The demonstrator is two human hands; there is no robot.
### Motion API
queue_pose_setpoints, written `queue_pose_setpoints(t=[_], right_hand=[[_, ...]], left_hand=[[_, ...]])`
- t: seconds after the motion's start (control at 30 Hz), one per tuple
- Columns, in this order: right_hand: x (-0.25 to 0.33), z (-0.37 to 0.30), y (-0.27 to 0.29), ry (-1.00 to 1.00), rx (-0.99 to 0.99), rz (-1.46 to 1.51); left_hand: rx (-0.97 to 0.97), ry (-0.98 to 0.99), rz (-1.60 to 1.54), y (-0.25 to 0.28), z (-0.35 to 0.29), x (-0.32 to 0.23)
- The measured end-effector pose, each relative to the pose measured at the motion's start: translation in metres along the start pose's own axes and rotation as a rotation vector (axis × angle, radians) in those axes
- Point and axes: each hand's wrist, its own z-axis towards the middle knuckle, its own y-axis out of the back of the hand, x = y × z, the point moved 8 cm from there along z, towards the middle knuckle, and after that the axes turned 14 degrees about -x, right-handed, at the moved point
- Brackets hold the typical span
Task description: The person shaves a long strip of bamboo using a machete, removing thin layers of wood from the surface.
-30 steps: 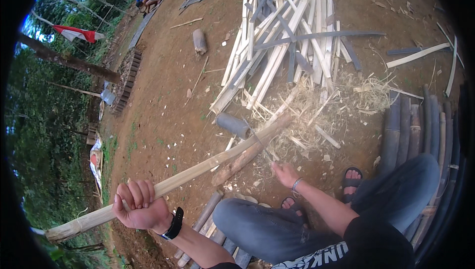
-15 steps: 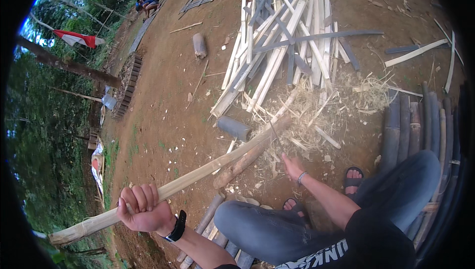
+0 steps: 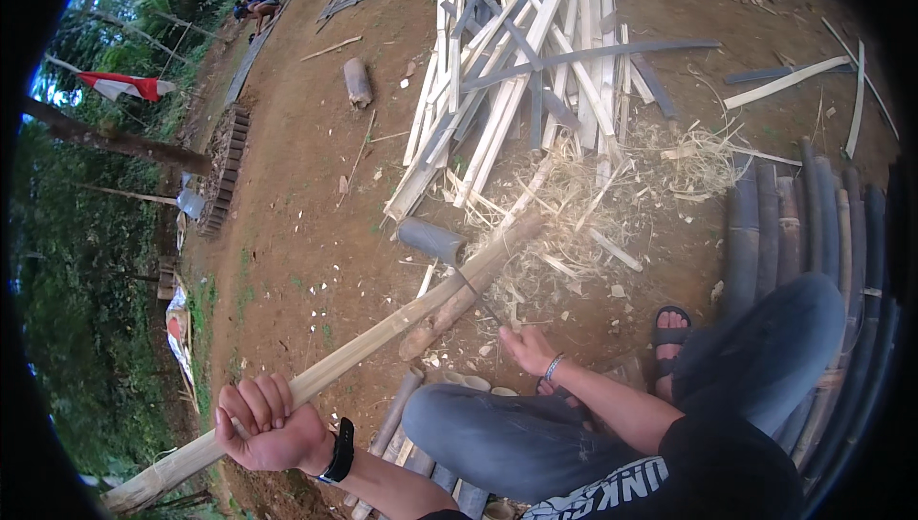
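Observation:
My left hand (image 3: 271, 424) is wrapped round the near end of a long, pale split-bamboo strip (image 3: 378, 334). The strip slants up and to the right, its far part lying along a short brown log (image 3: 438, 327) on the ground. In my right hand (image 3: 526, 348) is a knife whose thin dark blade (image 3: 469, 284) crosses the strip about midway; the fingers hide its handle. Curly bamboo shavings (image 3: 583, 200) lie beyond the far end of the strip. A short dark bamboo piece (image 3: 430, 240) rests just left of the strip.
Ahead lies a big pile of split bamboo slats (image 3: 535, 61). Dark bamboo poles (image 3: 765, 224) are stacked at my right, and cut lengths (image 3: 392, 424) lie beside my knee. A red and white flag (image 3: 124, 86) hangs at the left; another person (image 3: 258, 9) bends over far off.
My right hand and the knife have moved left and nearer along the strip, toward my left hand. My left hand keeps its hold, and the whole view has shifted slightly.

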Motion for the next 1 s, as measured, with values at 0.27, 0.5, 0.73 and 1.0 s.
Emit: queue_pose_setpoints(t=[0.27, 0.5, 0.73, 1.0], right_hand=[[-0.009, 0.02, 0.004, -0.182, 0.025, 0.117], [-0.06, 0.043, 0.031, -0.551, -0.033, 0.014], [-0.053, 0.042, 0.009, -0.178, -0.042, 0.027], [-0.027, 0.038, 0.015, -0.126, 0.012, 0.058]], left_hand=[[-0.031, 0.017, -0.005, 0.016, 0.006, 0.0], [-0.002, 0.016, 0.018, 0.009, 0.004, -0.001], [-0.05, 0.031, 0.026, 0.01, 0.016, 0.005], [-0.025, 0.027, 0.023, 0.009, 0.018, 0.004]])
